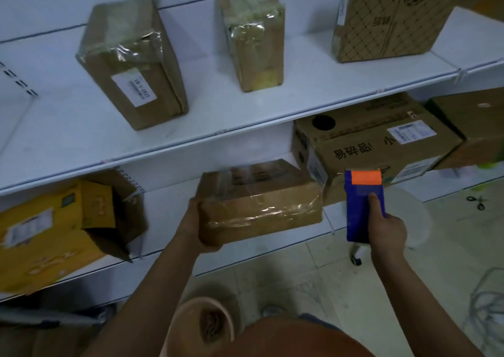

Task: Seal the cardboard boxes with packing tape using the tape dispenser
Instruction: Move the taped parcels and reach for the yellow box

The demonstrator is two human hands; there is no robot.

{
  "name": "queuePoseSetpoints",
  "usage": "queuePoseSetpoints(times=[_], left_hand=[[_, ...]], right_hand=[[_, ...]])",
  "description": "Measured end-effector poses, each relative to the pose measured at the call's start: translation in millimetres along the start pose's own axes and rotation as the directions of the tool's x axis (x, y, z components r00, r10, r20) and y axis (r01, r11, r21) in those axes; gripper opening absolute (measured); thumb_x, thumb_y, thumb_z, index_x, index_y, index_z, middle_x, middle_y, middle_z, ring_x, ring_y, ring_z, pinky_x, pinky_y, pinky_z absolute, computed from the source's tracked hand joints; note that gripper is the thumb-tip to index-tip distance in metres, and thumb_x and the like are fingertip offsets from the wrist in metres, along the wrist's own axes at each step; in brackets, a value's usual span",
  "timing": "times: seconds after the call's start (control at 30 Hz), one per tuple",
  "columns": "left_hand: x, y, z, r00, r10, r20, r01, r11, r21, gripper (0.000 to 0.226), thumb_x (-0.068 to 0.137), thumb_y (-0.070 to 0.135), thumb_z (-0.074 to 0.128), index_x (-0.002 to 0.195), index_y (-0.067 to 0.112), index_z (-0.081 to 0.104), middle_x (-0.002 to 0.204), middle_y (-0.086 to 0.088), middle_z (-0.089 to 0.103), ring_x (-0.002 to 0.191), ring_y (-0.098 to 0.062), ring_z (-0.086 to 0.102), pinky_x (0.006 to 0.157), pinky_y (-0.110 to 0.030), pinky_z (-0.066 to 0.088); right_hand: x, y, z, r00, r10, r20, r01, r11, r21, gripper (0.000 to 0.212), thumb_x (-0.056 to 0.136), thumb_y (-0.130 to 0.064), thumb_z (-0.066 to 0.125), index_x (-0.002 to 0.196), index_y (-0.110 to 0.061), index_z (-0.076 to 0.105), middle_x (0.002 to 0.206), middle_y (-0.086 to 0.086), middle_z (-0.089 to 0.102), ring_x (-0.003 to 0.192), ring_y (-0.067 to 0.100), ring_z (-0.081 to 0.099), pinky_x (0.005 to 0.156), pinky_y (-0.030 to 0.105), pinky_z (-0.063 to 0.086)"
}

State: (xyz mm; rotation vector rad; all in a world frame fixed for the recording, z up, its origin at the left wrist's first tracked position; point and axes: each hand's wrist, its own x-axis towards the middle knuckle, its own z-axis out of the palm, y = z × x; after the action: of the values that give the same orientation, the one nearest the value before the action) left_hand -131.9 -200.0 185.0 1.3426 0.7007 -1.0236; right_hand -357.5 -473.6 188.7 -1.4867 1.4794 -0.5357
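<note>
L hand (pixel 195 221) is clamped on the left end of a taped cardboard box (pixel 260 202), fingers wrapped under, thumb side up; box is held at the front edge of the lower shelf (pixel 169 236), glossy tape seen across its front face. R hand (pixel 387 229) is closed round the blue tape dispenser (pixel 364 203), thumb laid along its top, orange end pointed toward shelf, just right of the box, not touching it. Behind dispenser a large printed carton (pixel 376 149) is seen on lower shelf. Yellow open box (pixel 54 228) at far left. On upper shelf (pixel 245 105) three boxes are stood: labelled box (pixel 131 64), small taped box (pixel 252 34), patterned box (pixel 390 15). Scissors (pixel 476 202) lie on floor at right.
</note>
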Motion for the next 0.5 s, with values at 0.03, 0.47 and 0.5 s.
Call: queuePoseSetpoints(times=[0.03,0.47,0.5], left_hand=[[-1,-3,-11,1.0,-0.024,0.018,0.025,0.999,-0.033,0.06,0.081,0.067,0.059,0.111,0.016,0.068,0.105,-0.014,0.069,0.098,-0.033,0.064,0.09,-0.043,0.052],[-11,-6,-68,0.97,-0.243,0.03,0.244,0.964,-0.101,0.054,0.074,0.047,0.062,0.113,0.008,0.061,0.12,-0.023,0.057,0.105,-0.041,0.057,0.102,-0.05,0.046],[-8,-3,-67,0.971,-0.237,0.021,0.238,0.968,-0.084,0.056,0.075,0.049,0.061,0.113,0.008,0.061,0.118,-0.023,0.059,0.105,-0.04,0.058,0.102,-0.05,0.046]], right_hand=[[-3,-3,0,1.0,-0.003,-0.005,0.003,1.0,0.016,0.062,0.096,-0.054,0.047,0.055,-0.009,0.039,0.057,0.011,0.045,0.055,0.022,0.041,0.051,0.034,0.028],[-30,-36,47,0.939,0.013,0.343,-0.043,0.996,0.081,0.049,0.09,-0.059,0.054,0.092,-0.012,0.066,0.096,0.013,0.069,0.082,0.026,0.065,0.075,0.035,0.05],[-31,-37,50,0.939,0.004,0.343,-0.025,0.998,0.058,0.049,0.09,-0.06,0.054,0.088,-0.012,0.065,0.092,0.013,0.069,0.078,0.024,0.064,0.072,0.033,0.049]])
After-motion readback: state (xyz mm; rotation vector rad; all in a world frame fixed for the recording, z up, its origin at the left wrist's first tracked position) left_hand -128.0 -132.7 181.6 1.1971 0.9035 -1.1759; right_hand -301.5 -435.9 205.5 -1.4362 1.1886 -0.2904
